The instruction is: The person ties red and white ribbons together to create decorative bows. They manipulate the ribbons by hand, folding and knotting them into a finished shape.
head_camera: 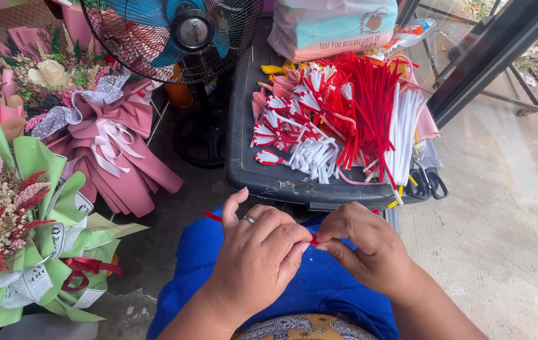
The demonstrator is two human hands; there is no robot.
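My left hand (259, 252) and my right hand (360, 242) meet over my blue lap (319, 286). Both pinch a thin red pipe cleaner (313, 240) between the fingertips; one red end pokes out left of my left hand near the thumb. A ring sits on a finger of my left hand. Just beyond my hands lies a dark plastic lid (281, 179) piled with red pipe cleaners (369, 107), white pipe cleaners (404, 135) and small red-and-white folded flower buds (281, 119).
Black-handled scissors (429, 182) rest at the lid's right corner. A standing fan (184, 38) is behind the lid. A pink wrapped bouquet (111, 145) and a green wrapped bouquet (29, 233) stand on the left. A plastic bag (332, 25) lies at the back. Concrete floor on the right.
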